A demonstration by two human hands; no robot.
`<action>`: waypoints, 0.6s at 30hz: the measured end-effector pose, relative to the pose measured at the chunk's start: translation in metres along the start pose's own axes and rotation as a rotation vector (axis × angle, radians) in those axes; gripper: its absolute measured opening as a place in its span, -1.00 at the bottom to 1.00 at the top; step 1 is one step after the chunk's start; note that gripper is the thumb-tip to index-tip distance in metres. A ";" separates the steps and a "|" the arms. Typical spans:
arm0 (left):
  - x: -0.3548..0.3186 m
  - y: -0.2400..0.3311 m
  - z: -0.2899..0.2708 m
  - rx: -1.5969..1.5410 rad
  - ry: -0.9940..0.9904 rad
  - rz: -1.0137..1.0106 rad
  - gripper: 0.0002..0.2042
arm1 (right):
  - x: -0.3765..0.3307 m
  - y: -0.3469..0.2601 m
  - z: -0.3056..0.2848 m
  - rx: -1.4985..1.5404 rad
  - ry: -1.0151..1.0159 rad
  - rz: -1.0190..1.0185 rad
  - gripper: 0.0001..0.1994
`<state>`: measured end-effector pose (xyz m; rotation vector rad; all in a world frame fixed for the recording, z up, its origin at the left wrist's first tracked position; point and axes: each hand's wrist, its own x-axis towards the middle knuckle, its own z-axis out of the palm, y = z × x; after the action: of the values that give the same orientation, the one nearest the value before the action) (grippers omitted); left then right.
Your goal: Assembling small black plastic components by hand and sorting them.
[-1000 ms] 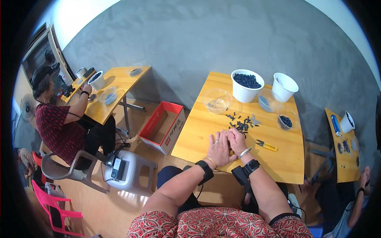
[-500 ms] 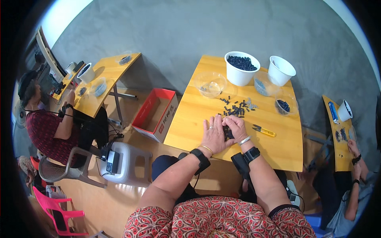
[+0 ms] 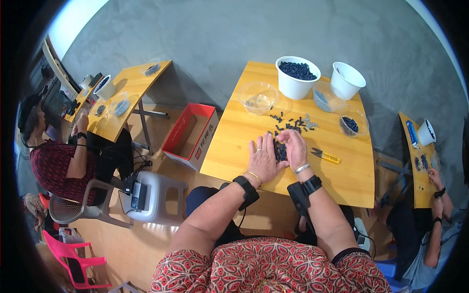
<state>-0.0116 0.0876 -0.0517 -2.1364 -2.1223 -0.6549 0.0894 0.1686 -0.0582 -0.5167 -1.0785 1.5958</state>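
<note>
A pile of small dark cylindrical pieces [image 3: 280, 152] lies on the yellow wooden table between my two hands. Along its left side my left hand [image 3: 262, 158] rests with fingers outstretched, holding nothing. My right hand [image 3: 296, 150] curves around the pile's right side, open and edge-down, with its fingertips partly turned out of sight. Beyond my fingers are more loose dark pieces [image 3: 293, 124] and a scatter of small silvery parts [image 3: 308, 121]. Yellow-handled thread snips [image 3: 326, 156] lie right of my right hand.
At the table's back stand a white tub [image 3: 296, 88] heaped with dark pieces, another white tub [image 3: 347, 82] and several clear bowls, one a nearly bare clear bowl [image 3: 257, 97]. A red-rimmed box [image 3: 191, 136] sits on the floor left. People work at tables on both sides.
My right hand has loosened from its bent grip over the pile and moved slightly up and right. More of the dark pieces show between my hands. My left hand stays flat.
</note>
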 end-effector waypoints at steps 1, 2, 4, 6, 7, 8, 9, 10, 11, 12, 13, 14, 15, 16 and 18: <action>0.001 0.000 0.003 0.023 0.021 0.009 -0.05 | 0.003 0.001 -0.001 0.001 0.001 0.001 -0.69; 0.002 0.000 0.006 0.024 0.019 0.009 -0.05 | 0.006 0.002 -0.003 0.035 -0.027 0.028 -0.69; 0.004 0.000 0.004 0.031 -0.025 -0.020 -0.07 | 0.010 0.000 -0.002 0.075 -0.059 0.054 -0.70; 0.005 0.000 0.002 0.023 -0.031 -0.024 -0.06 | 0.010 -0.006 -0.002 0.121 -0.071 -0.016 -0.70; 0.005 0.001 0.002 0.011 -0.036 -0.028 -0.04 | 0.008 -0.010 -0.002 0.120 -0.073 -0.035 -0.71; 0.005 0.001 0.000 0.008 -0.038 -0.027 -0.04 | 0.004 -0.013 -0.002 0.118 -0.070 -0.034 -0.71; 0.006 -0.001 -0.002 -0.020 -0.040 -0.029 -0.02 | 0.001 -0.017 -0.001 0.078 -0.045 -0.047 -0.70; 0.004 -0.002 -0.003 -0.047 -0.042 -0.032 0.00 | -0.003 -0.020 -0.002 0.038 -0.020 -0.060 -0.70; 0.002 -0.004 -0.005 -0.049 -0.042 -0.032 0.00 | -0.010 -0.021 -0.005 0.056 0.026 -0.023 -0.74; -0.001 -0.006 -0.006 -0.057 -0.051 -0.050 0.01 | -0.017 -0.022 -0.011 0.051 0.029 -0.025 -0.74; -0.004 -0.008 -0.008 -0.065 -0.060 -0.069 0.02 | -0.024 -0.024 -0.017 -0.026 0.041 -0.044 -0.76; -0.008 -0.009 -0.010 -0.069 -0.060 -0.067 0.02 | -0.031 -0.025 -0.023 -0.102 0.052 -0.061 -0.77; -0.014 -0.011 -0.015 -0.047 -0.095 -0.107 0.01 | -0.040 -0.030 -0.026 -0.100 0.048 -0.058 -0.77; -0.018 -0.013 -0.019 -0.025 -0.131 -0.145 0.00 | -0.048 -0.036 -0.028 -0.418 0.018 -0.070 -0.77; -0.032 -0.010 -0.026 -0.037 -0.142 -0.155 -0.09 | -0.066 -0.046 -0.025 -0.735 -0.014 -0.082 -0.77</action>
<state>-0.0269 0.0489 -0.0413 -2.1112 -2.3876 -0.5733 0.1543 0.1166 -0.0454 -0.9265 -1.6734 1.0956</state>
